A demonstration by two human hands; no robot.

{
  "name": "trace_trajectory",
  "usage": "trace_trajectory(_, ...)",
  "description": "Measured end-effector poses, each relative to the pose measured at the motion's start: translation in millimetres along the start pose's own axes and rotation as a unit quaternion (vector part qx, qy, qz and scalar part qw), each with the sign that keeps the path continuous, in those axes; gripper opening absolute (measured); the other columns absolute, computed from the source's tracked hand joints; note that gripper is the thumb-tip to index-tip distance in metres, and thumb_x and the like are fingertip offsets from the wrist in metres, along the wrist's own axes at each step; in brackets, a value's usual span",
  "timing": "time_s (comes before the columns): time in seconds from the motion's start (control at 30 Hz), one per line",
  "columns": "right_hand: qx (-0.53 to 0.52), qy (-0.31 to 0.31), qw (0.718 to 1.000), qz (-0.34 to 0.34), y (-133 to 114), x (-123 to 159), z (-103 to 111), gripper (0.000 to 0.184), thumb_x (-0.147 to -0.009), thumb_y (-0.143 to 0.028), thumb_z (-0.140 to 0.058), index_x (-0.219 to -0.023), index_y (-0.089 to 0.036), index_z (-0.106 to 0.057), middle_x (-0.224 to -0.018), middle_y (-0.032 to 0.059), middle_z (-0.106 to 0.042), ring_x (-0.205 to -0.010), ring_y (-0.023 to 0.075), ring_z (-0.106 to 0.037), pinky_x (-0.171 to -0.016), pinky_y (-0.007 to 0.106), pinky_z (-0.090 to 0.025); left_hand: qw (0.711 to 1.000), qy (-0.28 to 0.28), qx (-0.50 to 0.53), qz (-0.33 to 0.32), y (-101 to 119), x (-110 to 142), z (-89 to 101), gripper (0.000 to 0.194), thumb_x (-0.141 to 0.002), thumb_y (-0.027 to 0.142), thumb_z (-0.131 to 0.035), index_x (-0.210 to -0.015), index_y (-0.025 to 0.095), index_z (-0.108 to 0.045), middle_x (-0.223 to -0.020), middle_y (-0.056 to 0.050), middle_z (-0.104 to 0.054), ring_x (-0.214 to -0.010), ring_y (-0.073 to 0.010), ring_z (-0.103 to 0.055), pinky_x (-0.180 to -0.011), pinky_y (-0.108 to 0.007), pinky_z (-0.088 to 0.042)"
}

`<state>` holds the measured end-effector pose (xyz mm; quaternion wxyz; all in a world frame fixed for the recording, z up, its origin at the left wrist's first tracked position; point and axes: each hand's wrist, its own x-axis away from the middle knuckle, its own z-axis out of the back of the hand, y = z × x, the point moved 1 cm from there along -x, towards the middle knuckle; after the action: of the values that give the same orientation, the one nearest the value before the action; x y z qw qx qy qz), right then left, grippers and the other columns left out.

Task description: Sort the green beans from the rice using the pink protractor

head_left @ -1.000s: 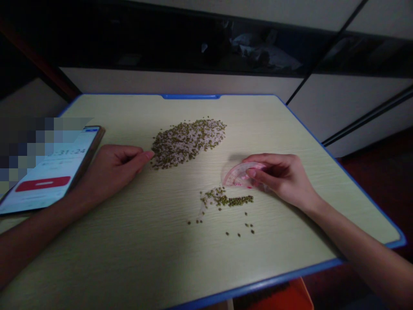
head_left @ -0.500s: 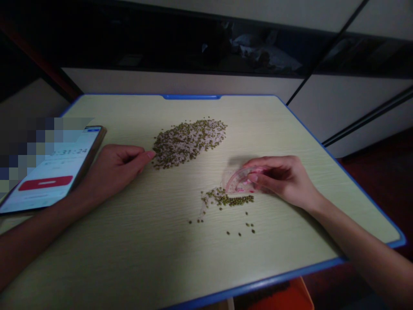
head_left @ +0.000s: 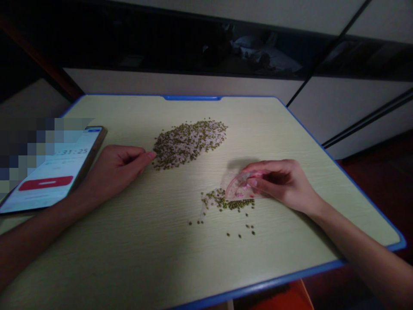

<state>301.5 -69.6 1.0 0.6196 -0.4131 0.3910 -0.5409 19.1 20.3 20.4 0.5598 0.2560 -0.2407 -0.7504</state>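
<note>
My right hand (head_left: 284, 185) grips a clear, pink-marked protractor (head_left: 237, 189) between thumb and fingers. Its straight edge is over a small group of green mung beans (head_left: 237, 204). My left hand (head_left: 121, 165) rests on the table in a loose fist, thumb tip at the left edge of a larger pile (head_left: 190, 142). That pile mixes green mung beans with small pale grains. A few single beans (head_left: 239, 236) lie scattered nearer to me, and some pale grains sit left of the small group.
The pale wood-grain table (head_left: 145, 249) has a blue rim. A phone (head_left: 48, 172) with a running timer lies at the left, partly behind my left forearm. Below the front edge an orange container (head_left: 293, 297) shows. Cabinets with a dark glossy band stand behind the table.
My right hand and the protractor have moved slightly toward me, and the straight edge now covers part of the small bean group. My left hand has stayed put.
</note>
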Motion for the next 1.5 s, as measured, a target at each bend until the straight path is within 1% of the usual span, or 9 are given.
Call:
trace_trajectory(0.2, -0.007, 0.016, 1.0, -0.015, 0.1, -0.3, 0.9, 0.017, -0.071, -0.021, -0.064, -0.084, -0.013, -0.07, -0.063, 0.0029, -0.063, -0.047, 0.0089, -0.05, -0.042, 0.021, -0.04, 1.0, 0.0, -0.006, -0.002, -4.6, -0.8, -1.5, 0.041, -0.066, 0.046, -0.044, -0.037, 0.019, -0.03, -0.033, 0.007, -0.025, -0.032, -0.0033, -0.026, -0.036, -0.018, -0.02)
trace_trajectory(0.27, 0.0, 0.027, 0.999, -0.019, -0.3, -0.3, 2.0, 0.017, -0.07, -0.022, -0.064, -0.084, -0.014, -0.071, -0.062, 0.0025, -0.063, -0.046, 0.0085, -0.049, -0.041, 0.021, -0.04, 1.0, -0.001, -0.008, -0.005, -5.5, -1.0, -1.6, 0.041, -0.066, 0.046, -0.044, -0.037, 0.019, -0.03, -0.033, 0.007, -0.025, -0.032, -0.0032, -0.026, -0.036, -0.018, -0.02)
trace_trajectory(0.37, 0.013, 0.043, 0.999, -0.022, -0.9, -0.6, 3.2, 0.016, -0.069, -0.022, -0.065, -0.082, -0.015, -0.071, -0.059, 0.0015, -0.062, -0.043, 0.0078, -0.047, -0.038, 0.02, -0.038, 1.0, 0.001, -0.004, -0.011, -3.7, -0.9, -1.1, 0.041, -0.065, 0.045, -0.045, -0.037, 0.019, -0.031, -0.034, 0.007, -0.026, -0.033, -0.003, -0.026, -0.036, -0.018, -0.02)
trace_trajectory(0.53, 0.028, 0.071, 0.997, -0.014, -2.6, -0.2, 4.1, 0.015, -0.069, -0.02, -0.065, -0.081, -0.015, -0.071, -0.056, 0.001, -0.062, -0.043, 0.0084, -0.047, -0.039, 0.02, -0.039, 1.0, 0.005, 0.006, -0.019, -0.8, -0.9, -1.0, 0.04, -0.066, 0.043, -0.045, -0.037, 0.019, -0.032, -0.034, 0.007, -0.026, -0.033, -0.0028, -0.026, -0.037, -0.018, -0.021)
trace_trajectory(0.73, 0.016, 0.038, 0.999, -0.018, -3.1, 0.1, 1.1, 0.016, -0.069, -0.021, -0.064, -0.083, -0.015, -0.071, -0.058, 0.0016, -0.062, -0.044, 0.0088, -0.048, -0.039, 0.02, -0.038, 1.0, -0.002, 0.006, -0.023, -2.8, -0.3, -1.2, 0.041, -0.067, 0.043, -0.045, -0.037, 0.019, -0.032, -0.034, 0.007, -0.026, -0.033, -0.0029, -0.027, -0.037, -0.018, -0.021)
trace_trajectory(0.9, 0.02, 0.065, 0.997, -0.024, -2.5, -1.4, 1.2, 0.015, -0.07, -0.02, -0.064, -0.083, -0.015, -0.07, -0.055, 0.0001, -0.06, -0.041, 0.0074, -0.046, -0.037, 0.02, -0.035, 1.0, 0.0, 0.006, -0.021, -4.1, -0.8, -0.9, 0.041, -0.067, 0.043, -0.045, -0.038, 0.018, -0.032, -0.034, 0.007, -0.025, -0.033, -0.0028, -0.026, -0.037, -0.018, -0.02)
trace_trajectory(1.1, 0.018, 0.087, 0.996, -0.022, -2.8, -2.5, 0.3, 0.016, -0.069, -0.018, -0.064, -0.083, -0.014, -0.07, -0.056, 0.0003, -0.061, -0.043, 0.0078, -0.047, -0.039, 0.02, -0.036, 1.0, 0.004, 0.003, -0.024, -4.3, -0.5, -1.5, 0.041, -0.068, 0.042, -0.045, -0.038, 0.019, -0.03, -0.035, 0.007, -0.023, -0.034, -0.0028, -0.025, -0.038, -0.017, -0.02)
trace_trajectory(1.27, 0.027, 0.078, 0.996, -0.015, -3.5, -3.8, -2.9, 0.019, -0.07, -0.021, -0.064, -0.087, -0.014, -0.07, -0.059, 0.0015, -0.063, -0.045, 0.0087, -0.048, -0.04, 0.021, -0.036, 1.0, -0.004, -0.003, -0.012, -2.0, -0.2, 0.0, 0.04, -0.067, 0.042, -0.045, -0.038, 0.019, -0.031, -0.035, 0.007, -0.025, -0.035, -0.0036, -0.026, -0.038, -0.018, -0.021)
trace_trajectory(1.5, 0.021, 0.064, 0.998, -0.006, -4.0, -2.8, -1.8, 0.017, -0.07, -0.022, -0.065, -0.084, -0.014, -0.07, -0.059, 0.0018, -0.063, -0.044, 0.0086, -0.047, -0.04, 0.021, -0.037, 1.0, -0.002, -0.008, -0.007, -1.0, -0.7, 0.7, 0.04, -0.067, 0.042, -0.045, -0.038, 0.019, -0.03, -0.035, 0.007, -0.025, -0.035, -0.0038, -0.026, -0.039, -0.019, -0.021)
